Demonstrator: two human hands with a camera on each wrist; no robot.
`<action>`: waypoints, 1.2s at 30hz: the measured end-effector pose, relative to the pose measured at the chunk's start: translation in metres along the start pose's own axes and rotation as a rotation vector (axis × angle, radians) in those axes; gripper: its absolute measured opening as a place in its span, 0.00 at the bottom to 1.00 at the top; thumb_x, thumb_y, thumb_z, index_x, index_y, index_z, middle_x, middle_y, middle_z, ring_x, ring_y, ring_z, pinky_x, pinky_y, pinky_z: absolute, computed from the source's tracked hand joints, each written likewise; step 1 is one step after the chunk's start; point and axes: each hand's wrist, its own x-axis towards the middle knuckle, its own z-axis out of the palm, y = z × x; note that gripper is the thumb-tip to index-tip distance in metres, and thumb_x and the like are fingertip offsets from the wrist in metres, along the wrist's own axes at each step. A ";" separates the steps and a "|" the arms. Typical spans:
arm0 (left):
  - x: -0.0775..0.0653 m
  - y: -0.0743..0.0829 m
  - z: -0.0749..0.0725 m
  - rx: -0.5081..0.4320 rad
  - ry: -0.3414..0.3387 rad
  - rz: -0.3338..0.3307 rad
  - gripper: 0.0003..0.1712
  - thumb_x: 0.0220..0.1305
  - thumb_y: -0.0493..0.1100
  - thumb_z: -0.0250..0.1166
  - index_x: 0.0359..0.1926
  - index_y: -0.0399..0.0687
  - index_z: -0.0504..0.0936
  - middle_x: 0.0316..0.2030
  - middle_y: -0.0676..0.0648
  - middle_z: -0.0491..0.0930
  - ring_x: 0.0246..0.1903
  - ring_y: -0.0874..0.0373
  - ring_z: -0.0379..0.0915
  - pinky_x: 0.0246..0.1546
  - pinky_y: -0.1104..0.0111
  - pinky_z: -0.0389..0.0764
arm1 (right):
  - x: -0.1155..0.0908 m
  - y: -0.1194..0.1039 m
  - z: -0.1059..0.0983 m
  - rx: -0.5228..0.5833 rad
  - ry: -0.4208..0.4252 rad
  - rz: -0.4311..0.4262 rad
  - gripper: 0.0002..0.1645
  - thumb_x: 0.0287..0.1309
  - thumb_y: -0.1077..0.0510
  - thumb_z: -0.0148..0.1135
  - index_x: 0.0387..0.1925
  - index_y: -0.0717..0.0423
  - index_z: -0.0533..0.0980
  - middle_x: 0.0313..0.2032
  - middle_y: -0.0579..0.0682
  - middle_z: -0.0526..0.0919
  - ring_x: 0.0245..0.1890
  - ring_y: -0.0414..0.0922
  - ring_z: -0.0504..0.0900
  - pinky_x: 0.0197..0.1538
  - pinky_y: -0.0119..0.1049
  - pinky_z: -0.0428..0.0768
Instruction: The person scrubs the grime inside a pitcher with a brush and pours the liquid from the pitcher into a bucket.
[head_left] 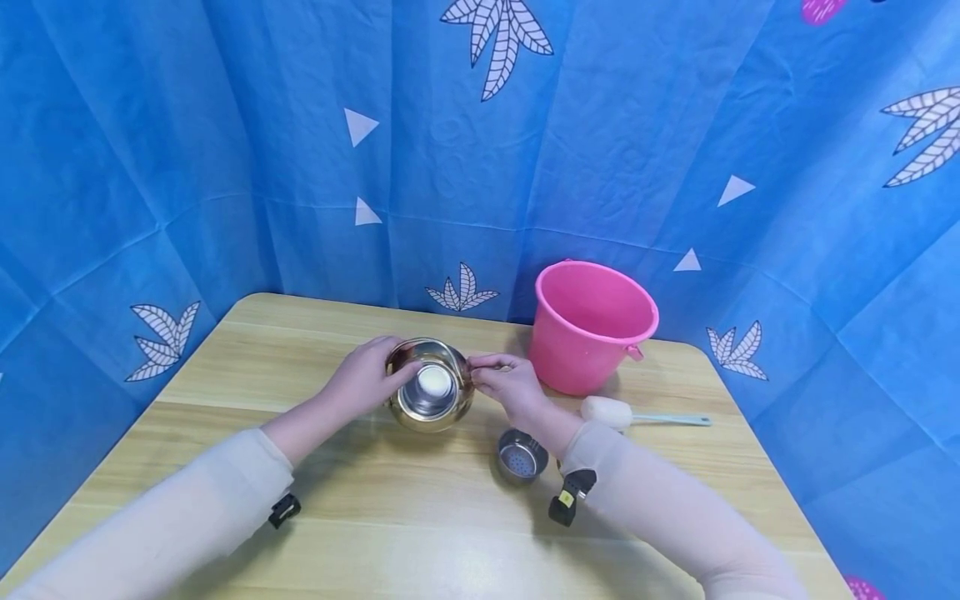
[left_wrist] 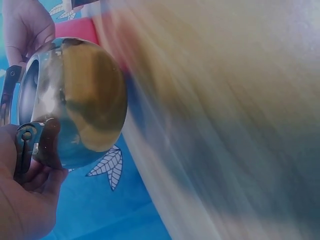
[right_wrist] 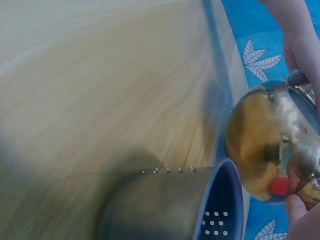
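Both hands hold a shiny gold-toned metal teapot (head_left: 427, 423), its lidless mouth facing the head camera. A round white patch shows inside. On the pot's left side, my left hand (head_left: 367, 375) grips the wall with the thumb over the rim; in the left wrist view its fingers are at the handle bracket (left_wrist: 29, 137). Opposite, my right hand (head_left: 513, 387) pinches the pot's right edge near the other end of the handle. In the right wrist view the thumb presses close to the pot's rounded side (right_wrist: 255, 145). A metal strainer basket (head_left: 521, 458) with a perforated bottom sits below the right hand.
A pink bucket (head_left: 573, 358) stands at the back right of the wooden table (head_left: 360, 533). Partly behind the right forearm lies a sponge brush (head_left: 609, 412) with a white head and pale blue handle. A blue patterned curtain (head_left: 465, 150) hangs around the table's far sides.
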 end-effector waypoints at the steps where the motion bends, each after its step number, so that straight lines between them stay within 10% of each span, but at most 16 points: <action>1: -0.001 -0.001 0.000 0.000 -0.001 -0.002 0.19 0.67 0.54 0.66 0.47 0.43 0.81 0.41 0.46 0.82 0.41 0.50 0.78 0.43 0.54 0.81 | 0.000 0.001 0.001 -0.002 -0.001 0.002 0.20 0.54 0.76 0.63 0.51 0.73 0.79 0.47 0.61 0.86 0.42 0.45 0.86 0.54 0.42 0.83; 25: -0.011 -0.010 -0.001 -0.024 -0.008 -0.032 0.18 0.68 0.55 0.65 0.46 0.46 0.81 0.36 0.49 0.79 0.34 0.54 0.73 0.34 0.62 0.76 | 0.000 0.008 0.011 0.015 -0.012 0.034 0.22 0.54 0.76 0.61 0.53 0.74 0.77 0.49 0.61 0.85 0.43 0.44 0.85 0.54 0.41 0.83; 36: -0.014 -0.014 -0.002 -0.078 0.000 -0.043 0.18 0.70 0.51 0.64 0.50 0.43 0.82 0.44 0.44 0.83 0.48 0.46 0.78 0.51 0.50 0.78 | 0.000 0.009 0.014 0.024 -0.012 0.060 0.19 0.56 0.75 0.60 0.51 0.74 0.78 0.45 0.59 0.86 0.43 0.45 0.85 0.55 0.42 0.82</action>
